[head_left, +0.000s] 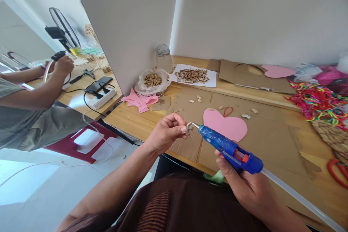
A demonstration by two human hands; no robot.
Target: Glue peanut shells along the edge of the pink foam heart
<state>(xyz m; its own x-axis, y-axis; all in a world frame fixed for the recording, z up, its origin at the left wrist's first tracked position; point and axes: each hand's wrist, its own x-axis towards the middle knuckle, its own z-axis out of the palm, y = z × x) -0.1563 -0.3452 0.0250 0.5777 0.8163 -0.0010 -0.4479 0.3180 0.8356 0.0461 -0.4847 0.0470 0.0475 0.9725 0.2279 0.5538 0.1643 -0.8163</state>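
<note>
Head view, left hand (165,134) pinching small ridged shell (188,128), right hand (244,181) gripping glossy blue glue gun (230,149), metal nozzle touching shell

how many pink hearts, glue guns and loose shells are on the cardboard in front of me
pink hearts: 2, one by the hands, one at the back
blue glue gun: 1, in the right hand
loose shells: about 6
total: about 9
</note>
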